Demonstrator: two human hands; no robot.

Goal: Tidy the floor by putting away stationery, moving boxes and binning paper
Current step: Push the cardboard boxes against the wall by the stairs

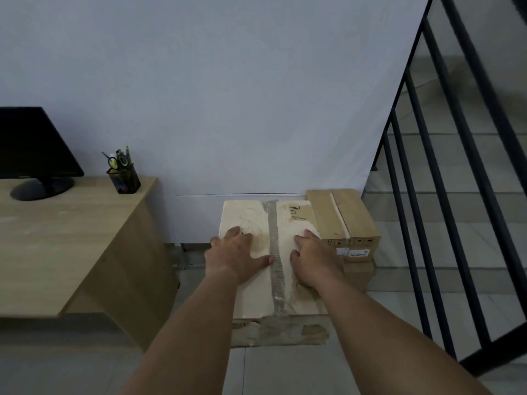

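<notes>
Both hands, left [238, 253] and right [312, 259], lie flat with fingers extended on the taped box [256, 297], gripping nothing. It sits on the floor [285, 372] between counter [71, 235] and smaller boxes [346, 220].

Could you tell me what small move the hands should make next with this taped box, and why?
Probably lift both hands off. The left hand and right hand rest on top of the taped box, which already sits by the wall beside the brown boxes, so it seems placed.
</notes>
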